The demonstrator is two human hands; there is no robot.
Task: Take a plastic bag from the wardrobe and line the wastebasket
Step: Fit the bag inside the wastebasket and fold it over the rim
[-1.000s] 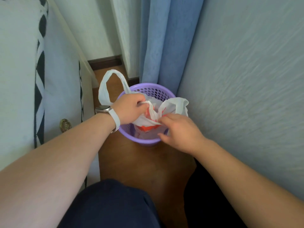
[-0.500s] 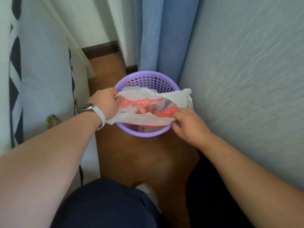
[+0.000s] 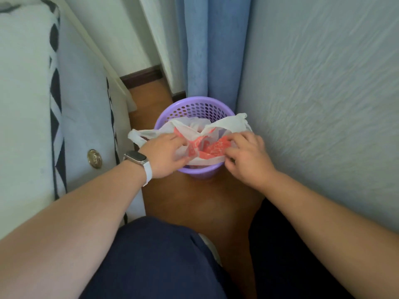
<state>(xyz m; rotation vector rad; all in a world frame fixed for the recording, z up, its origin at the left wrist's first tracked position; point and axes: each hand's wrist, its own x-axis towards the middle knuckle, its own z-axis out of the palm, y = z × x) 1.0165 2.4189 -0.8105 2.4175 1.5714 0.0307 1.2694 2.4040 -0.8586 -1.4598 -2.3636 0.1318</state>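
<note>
Both my left hand point(image 3: 164, 155) and my right hand point(image 3: 248, 160) have drawn in from the sides of the wastebasket point(image 3: 195, 104) toward the middle of its near rim, and the bag point(image 3: 234, 124) is now bunched between them instead of stretched flat. To the right of my right hand runs the pale wall point(image 3: 323, 93). Beyond both hands hangs the blue curtain point(image 3: 205, 50), and under my wrists is the brown floor point(image 3: 203, 203). The purple wastebasket stands just beyond my hands, close against curtain and wall. The white, red-printed bag lies across its mouth, with one handle loop spilling over the rim beyond my left hand. Both hands grip the bag's near edge with curled fingers. A watch point(image 3: 137, 157) sits on my left wrist, and a brass knob point(image 3: 94, 159) shows to its left.
</note>
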